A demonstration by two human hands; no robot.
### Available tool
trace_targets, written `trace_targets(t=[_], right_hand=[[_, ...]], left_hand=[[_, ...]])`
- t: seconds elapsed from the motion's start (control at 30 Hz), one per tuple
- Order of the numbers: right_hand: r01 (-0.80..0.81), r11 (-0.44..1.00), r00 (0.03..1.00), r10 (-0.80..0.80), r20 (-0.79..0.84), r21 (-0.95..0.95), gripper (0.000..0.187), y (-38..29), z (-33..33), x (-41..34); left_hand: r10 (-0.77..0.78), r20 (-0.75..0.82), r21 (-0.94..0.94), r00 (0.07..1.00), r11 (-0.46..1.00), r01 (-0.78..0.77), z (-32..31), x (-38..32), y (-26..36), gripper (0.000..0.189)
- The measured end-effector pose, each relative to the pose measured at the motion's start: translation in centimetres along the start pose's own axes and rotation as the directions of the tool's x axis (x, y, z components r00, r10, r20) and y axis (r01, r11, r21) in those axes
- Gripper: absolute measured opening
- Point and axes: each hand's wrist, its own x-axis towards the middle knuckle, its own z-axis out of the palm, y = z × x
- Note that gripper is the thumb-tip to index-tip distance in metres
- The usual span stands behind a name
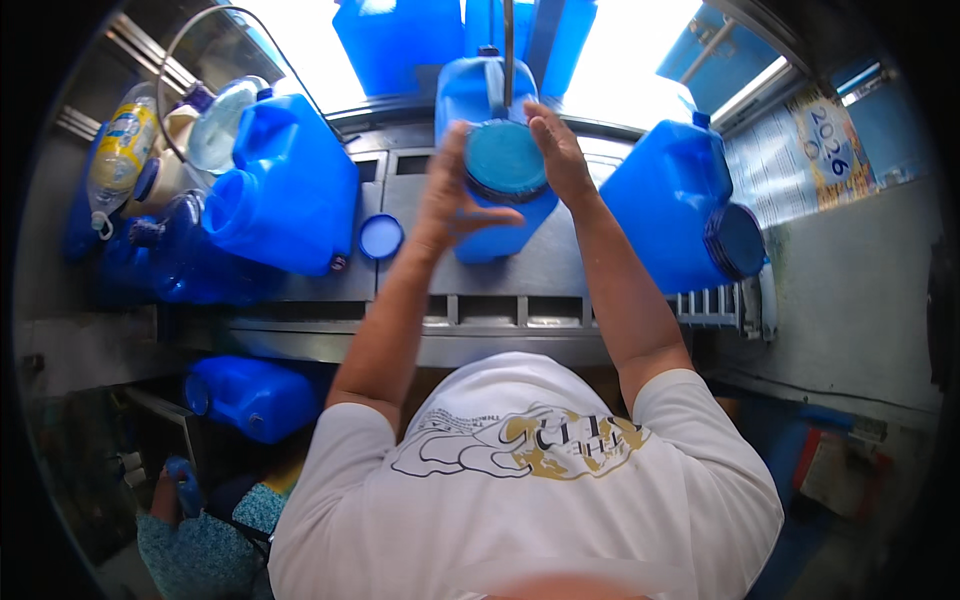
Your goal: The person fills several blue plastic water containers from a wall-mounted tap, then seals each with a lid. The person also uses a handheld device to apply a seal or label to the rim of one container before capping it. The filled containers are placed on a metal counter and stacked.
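Note:
A blue plastic water jug point(499, 232) stands on the metal counter before me, its wide mouth covered by a round teal lid point(506, 157) with a dark rim. My left hand point(450, 195) is at the lid's left side, thumb stretched out below the rim and fingers pointing up. On the other side, my right hand point(561, 156) is held with its fingers along the lid's right edge. Whether either palm touches the lid cannot be made out. The jug's handle point(495, 86) shows behind the lid.
A large blue jug point(300, 187) with an uncovered mouth stands left; a loose blue cap point(381, 236) lies beside it. Several plastic bottles point(124, 150) crowd the far left. Another lidded jug point(660, 202) stands right. A metal pipe point(508, 52) hangs above. A person point(202, 547) is at lower left.

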Motion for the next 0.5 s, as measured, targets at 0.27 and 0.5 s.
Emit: trace_targets(t=[0.27,0.5], right_hand=[[-0.175,0.983,0.984,0.174,-0.032,-0.045,0.060,0.4,-1.3,-0.6],[-0.152,0.977,0.984,0.164,0.070,-0.150,0.066,1.1,-0.2,0.0]], left_hand=[[-0.422,0.020,0.202,0.906,0.889,0.410,-4.2,0.7,-2.9,0.138],[-0.264,0.212,-0.131,0.941,0.946,0.295,-1.7,1.5,-1.2,0.137]])
